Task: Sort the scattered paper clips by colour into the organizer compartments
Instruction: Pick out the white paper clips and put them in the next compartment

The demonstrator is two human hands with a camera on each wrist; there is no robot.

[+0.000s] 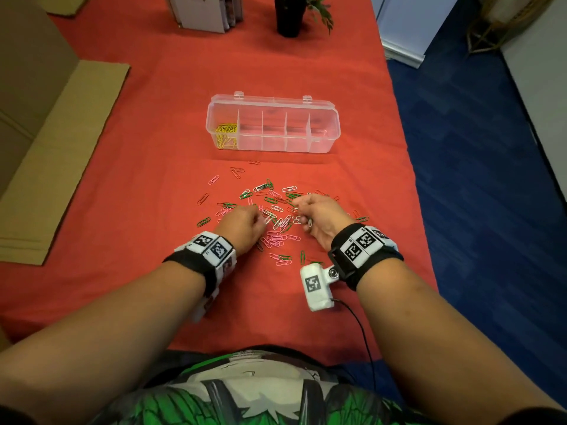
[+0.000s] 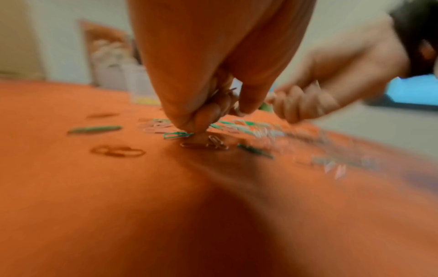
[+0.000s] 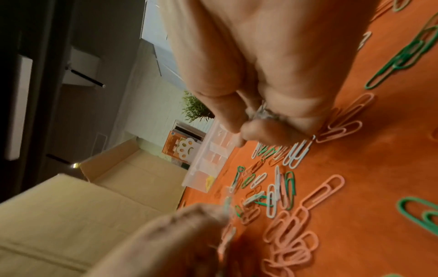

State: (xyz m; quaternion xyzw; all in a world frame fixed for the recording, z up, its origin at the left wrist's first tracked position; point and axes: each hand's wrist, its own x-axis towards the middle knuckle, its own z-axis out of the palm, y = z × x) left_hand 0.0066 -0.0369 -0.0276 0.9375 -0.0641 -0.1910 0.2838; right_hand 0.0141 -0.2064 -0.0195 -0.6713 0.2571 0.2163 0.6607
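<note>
Both hands down in the paper clips [image 1: 277, 216] on the red tabletop [image 1: 147, 185]

Head view: organizer [image 1: 273, 127] at 12 o'clock, yellow clips [image 1: 227, 135] in its leftmost compartment. Left wrist view: left hand [image 2: 208, 78] fingers bunched, seemingly pinching clips, blurry. Right wrist view: right hand [image 3: 255, 75] fingers curled round white clips [image 3: 263, 113].

My left hand [image 1: 242, 223] and right hand [image 1: 316, 216] sit low over the paper clips [image 1: 276, 216] at frame centre, nearly meeting, so little room lies between them. Above the pile, a bare strip of red cloth [image 1: 171, 167] separates it from the organizer [image 1: 273, 127], whose top is open to reach from above. At the left edge a cardboard box [image 1: 30, 87] crowds in. At the top stand a plant pot [image 1: 288, 16] and a white box [image 1: 205, 13], well behind the organizer.
</note>
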